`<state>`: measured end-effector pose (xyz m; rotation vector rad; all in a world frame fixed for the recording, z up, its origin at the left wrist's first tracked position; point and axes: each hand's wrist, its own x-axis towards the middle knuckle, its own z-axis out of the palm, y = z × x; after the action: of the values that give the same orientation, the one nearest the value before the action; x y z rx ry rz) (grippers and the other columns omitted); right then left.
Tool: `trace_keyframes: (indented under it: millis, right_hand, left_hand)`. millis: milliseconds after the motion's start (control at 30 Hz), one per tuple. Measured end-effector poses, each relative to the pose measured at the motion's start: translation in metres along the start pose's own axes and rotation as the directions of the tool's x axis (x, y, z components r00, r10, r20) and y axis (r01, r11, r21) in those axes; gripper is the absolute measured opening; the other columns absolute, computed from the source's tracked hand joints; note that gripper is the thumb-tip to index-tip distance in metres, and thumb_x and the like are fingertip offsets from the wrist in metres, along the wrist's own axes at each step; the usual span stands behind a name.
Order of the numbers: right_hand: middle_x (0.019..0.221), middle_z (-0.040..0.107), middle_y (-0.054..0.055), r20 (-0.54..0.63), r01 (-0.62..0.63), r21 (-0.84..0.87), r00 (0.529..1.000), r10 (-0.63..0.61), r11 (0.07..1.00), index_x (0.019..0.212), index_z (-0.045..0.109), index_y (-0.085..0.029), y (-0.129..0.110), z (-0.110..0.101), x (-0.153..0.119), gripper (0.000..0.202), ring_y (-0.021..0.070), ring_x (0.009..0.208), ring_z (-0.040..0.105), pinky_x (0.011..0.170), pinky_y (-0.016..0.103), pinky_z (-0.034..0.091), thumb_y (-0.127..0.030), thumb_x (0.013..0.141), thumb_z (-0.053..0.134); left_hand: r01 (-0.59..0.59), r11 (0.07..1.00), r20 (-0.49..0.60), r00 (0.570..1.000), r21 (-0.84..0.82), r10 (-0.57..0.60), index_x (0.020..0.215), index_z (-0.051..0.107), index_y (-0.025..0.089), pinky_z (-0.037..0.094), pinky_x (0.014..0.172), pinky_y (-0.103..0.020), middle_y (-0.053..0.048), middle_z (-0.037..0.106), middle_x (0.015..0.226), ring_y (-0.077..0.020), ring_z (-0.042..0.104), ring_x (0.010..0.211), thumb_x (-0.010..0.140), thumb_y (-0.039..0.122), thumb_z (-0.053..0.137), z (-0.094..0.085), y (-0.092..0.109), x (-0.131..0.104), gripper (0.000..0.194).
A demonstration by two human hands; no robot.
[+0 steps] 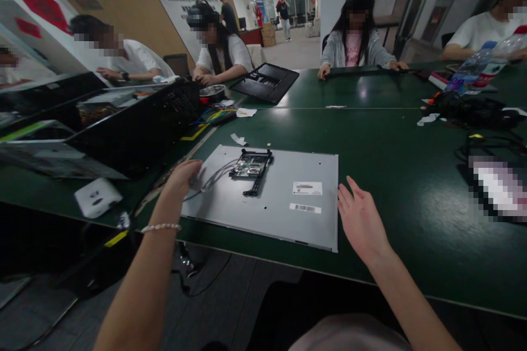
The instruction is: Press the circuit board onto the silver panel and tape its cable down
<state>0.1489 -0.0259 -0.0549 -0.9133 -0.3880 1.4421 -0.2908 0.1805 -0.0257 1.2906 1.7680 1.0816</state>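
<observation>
A silver LCD panel (284, 225) lies flat on the green table with its back facing up. Mounted on it is a small green circuit board (250, 165) in a black bracket (254, 186), and thin grey cables (214, 176) run from the board to the left. My left hand (181, 180), with a beaded bracelet at the wrist, is at the panel's left edge, fingers stretched out; whether they touch it is unclear. By the right edge, my right hand (362, 222) is open, fingers extended and thumb apart. Two white labels (307, 188) are stuck on the panel's right part.
Black computer cases (135, 126) stand at the left, near a white box-shaped item (97, 197). A black monitor shell (267, 82) lies farther back. Plastic bottles (473, 68) and black cables (473, 109) are at the right. Several people sit around the table.
</observation>
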Motion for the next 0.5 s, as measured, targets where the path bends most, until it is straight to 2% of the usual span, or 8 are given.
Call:
trace_keyframes:
  millis: [67,167,300,500]
  right_hand:
    - [0.156,0.045,0.002,0.007,0.012,-0.022,1.0,-0.012,1.0,0.156,0.031,-0.032,-0.005,-0.012,-0.002,0.071,0.0186,0.146,0.034,0.122,0.043,0.021,-0.052,0.089,0.045]
    - [0.147,0.055,0.0,0.012,0.001,-0.05,1.0,0.0,0.999,0.151,0.038,-0.039,-0.018,-0.028,-0.007,0.064,0.0202,0.145,0.038,0.121,0.048,0.022,-0.054,0.09,0.043]
    - [0.138,0.064,0.004,-0.032,-0.021,-0.005,0.999,0.02,1.0,0.149,0.042,-0.037,-0.038,-0.041,-0.015,0.062,0.0194,0.14,0.046,0.121,0.046,0.022,-0.056,0.09,0.041]
    - [0.122,0.072,0.006,-0.142,0.014,0.029,0.99,-0.009,0.999,0.146,0.044,-0.035,-0.063,-0.054,-0.028,0.061,0.0178,0.131,0.056,0.121,0.039,0.024,-0.046,0.086,0.051]
  left_hand:
    - [0.083,0.996,-0.041,0.996,-0.023,-0.083,0.092,0.056,0.011,0.038,0.1,-0.031,0.001,0.058,0.081,-0.0156,0.052,0.089,0.088,0.02,0.06,0.002,0.002,-0.005,0.01]
    - [0.143,0.986,-0.036,0.989,-0.084,-0.146,0.097,0.057,0.011,0.039,0.101,-0.031,-0.001,0.062,0.089,-0.0146,0.055,0.092,0.088,0.018,0.059,0.007,0.006,-0.013,0.011]
    - [0.167,0.974,0.005,0.986,-0.15,-0.169,0.1,0.059,0.013,0.042,0.098,-0.028,-0.003,0.066,0.093,-0.0146,0.059,0.093,0.085,0.017,0.06,0.017,0.011,-0.028,0.015]
    - [0.167,0.964,0.03,0.986,-0.206,-0.164,0.103,0.064,0.017,0.046,0.095,-0.028,-0.006,0.069,0.1,-0.0173,0.064,0.1,0.071,0.02,0.071,0.037,0.014,-0.055,0.032]
